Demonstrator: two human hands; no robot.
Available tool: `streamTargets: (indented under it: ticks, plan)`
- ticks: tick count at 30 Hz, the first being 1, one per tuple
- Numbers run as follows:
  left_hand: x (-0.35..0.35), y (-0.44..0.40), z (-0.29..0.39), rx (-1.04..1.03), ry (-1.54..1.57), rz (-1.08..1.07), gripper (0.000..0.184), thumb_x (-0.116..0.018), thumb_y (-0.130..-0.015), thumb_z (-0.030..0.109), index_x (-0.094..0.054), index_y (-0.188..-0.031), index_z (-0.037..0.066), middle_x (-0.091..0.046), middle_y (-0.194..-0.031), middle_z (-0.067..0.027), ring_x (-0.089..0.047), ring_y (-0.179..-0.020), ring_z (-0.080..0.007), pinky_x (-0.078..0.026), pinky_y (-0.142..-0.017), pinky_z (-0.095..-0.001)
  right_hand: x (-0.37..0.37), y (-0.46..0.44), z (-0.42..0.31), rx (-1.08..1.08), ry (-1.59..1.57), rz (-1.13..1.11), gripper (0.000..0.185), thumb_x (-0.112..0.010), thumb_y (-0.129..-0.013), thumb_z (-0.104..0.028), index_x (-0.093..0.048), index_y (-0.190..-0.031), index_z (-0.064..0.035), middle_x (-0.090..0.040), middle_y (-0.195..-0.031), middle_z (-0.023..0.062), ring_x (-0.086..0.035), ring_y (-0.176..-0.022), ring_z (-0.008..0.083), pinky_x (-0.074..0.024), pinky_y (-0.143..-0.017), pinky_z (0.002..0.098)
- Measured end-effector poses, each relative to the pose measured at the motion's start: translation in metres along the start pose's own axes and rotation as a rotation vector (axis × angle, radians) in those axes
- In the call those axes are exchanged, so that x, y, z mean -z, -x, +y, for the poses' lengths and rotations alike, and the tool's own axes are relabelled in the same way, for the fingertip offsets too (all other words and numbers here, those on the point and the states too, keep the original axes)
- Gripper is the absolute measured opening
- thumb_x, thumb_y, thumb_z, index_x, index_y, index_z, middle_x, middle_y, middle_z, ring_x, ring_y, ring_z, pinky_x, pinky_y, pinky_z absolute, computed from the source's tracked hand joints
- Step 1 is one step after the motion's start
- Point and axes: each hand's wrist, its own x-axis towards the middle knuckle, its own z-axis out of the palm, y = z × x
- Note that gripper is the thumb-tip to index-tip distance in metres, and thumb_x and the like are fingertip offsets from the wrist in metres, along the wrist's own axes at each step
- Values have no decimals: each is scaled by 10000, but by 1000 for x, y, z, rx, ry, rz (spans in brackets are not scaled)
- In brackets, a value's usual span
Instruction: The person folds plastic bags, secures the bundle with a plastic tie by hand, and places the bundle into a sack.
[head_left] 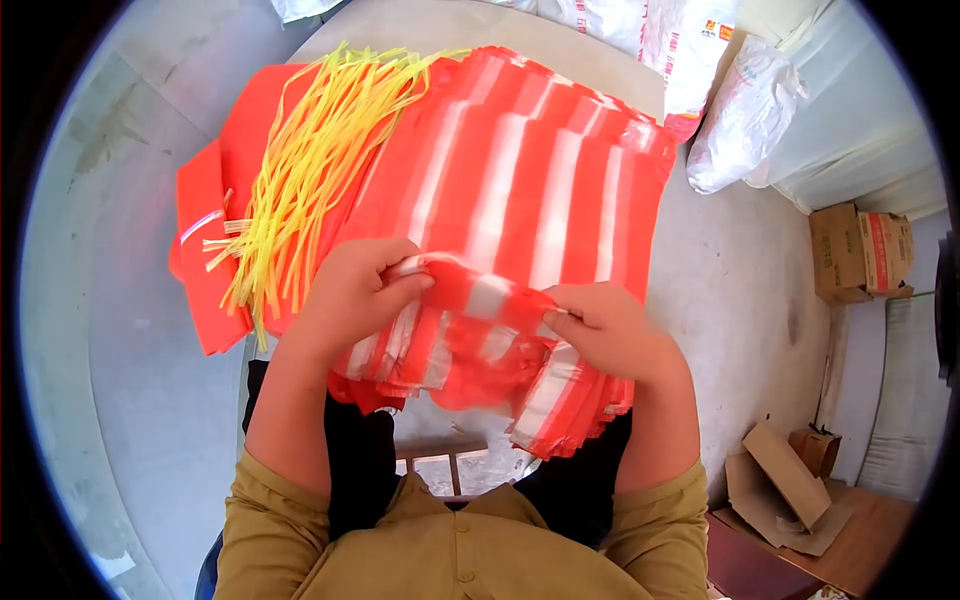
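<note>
A thick stack of red-and-white striped plastic sheets, possibly bags (500,180), lies over the table and hangs toward my lap. My left hand (355,300) pinches the folded edge of the top striped sheet (487,297) between thumb and fingers. At the same edge, on the other side, my right hand (605,325) grips the sheet too. Between my hands the edge is lifted, and the red part below it is blurred. A bundle of yellow plastic strips (310,175) lies left of the stack, on plain red folded material (207,250).
White printed sacks (690,45) and a white plastic bag (748,115) stand beyond the table (400,25). Cardboard boxes (860,252) are at the right wall. An opened carton (775,490) lies at the lower right, on a brown surface (880,530).
</note>
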Motion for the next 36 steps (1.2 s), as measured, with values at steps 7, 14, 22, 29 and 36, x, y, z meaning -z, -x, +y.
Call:
streamTargets:
  ticks: [7,14,22,29,36]
  plan:
    - [-6,-5,-11,99,131,81,199,-731,-985,173,-687,-1018,-19,-570,-776,-15,-517,-748,-97,-452,-676,-312,-3,-29,25,-305,-231,-16,302,-660,-964,-253,-724,-1122,-4,-713,-865,153,-636,-723,269,-513,-700,412]
    - [-14,-12,-11,172,-11,132,282,-736,-979,272,-693,-981,-7,-579,-730,-77,-554,-689,-159,-459,-649,-353,-5,-30,24,-282,-221,193,167,-710,-957,-137,-709,-1026,15,-625,-816,-2,-558,-775,83,-488,-707,289]
    - [-17,-17,-16,202,-79,169,312,-732,-971,322,-727,-1013,12,-687,-810,-146,-671,-746,-253,-510,-701,-389,12,30,45,-375,-273,230,563,-747,-937,-140,-568,-1462,-46,-704,-1012,86,-658,-913,176,-537,-847,328]
    - [-25,-16,-27,175,1,268,258,-745,-974,235,-641,-1036,8,-714,-863,-111,-682,-799,-195,-518,-732,-358,-2,55,60,-295,-497,292,276,-648,-989,-37,-596,-1261,-39,-635,-930,2,-576,-858,72,-473,-761,250]
    - [-1,-4,-27,241,162,183,224,-709,-973,149,-596,-1131,39,-715,-919,-89,-688,-859,-206,-527,-784,-360,-7,55,63,-261,-315,346,102,-628,-1004,-52,-676,-1089,-19,-660,-914,40,-616,-851,139,-505,-786,290]
